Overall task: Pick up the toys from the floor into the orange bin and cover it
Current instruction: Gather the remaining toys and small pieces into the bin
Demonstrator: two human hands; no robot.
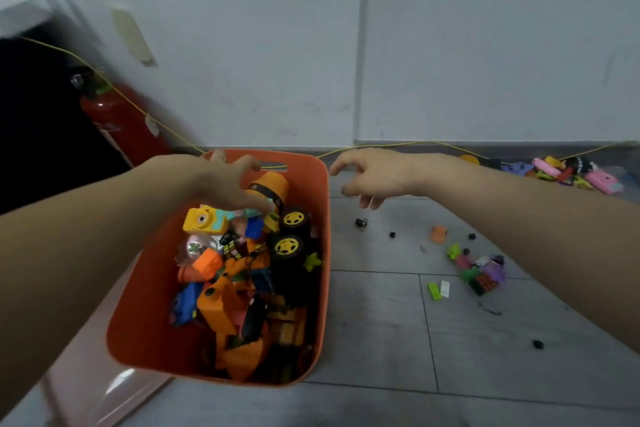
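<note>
Two blurred hands, left hand [228,184] over orange bin [322,253], fingertips indistinct

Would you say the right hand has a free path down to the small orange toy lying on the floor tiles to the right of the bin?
Probably yes. The right hand hangs open above bare floor, and nothing stands between it and the small orange toy; only tiny black bits lie nearby.

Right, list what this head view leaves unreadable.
- Head view: the left hand covers part of the toys at the far end of the orange bin.
- Far toy pile: blurred, cut by the right edge.
- Black bits on the floor: too small to identify.
- No lid identifiable.
</note>
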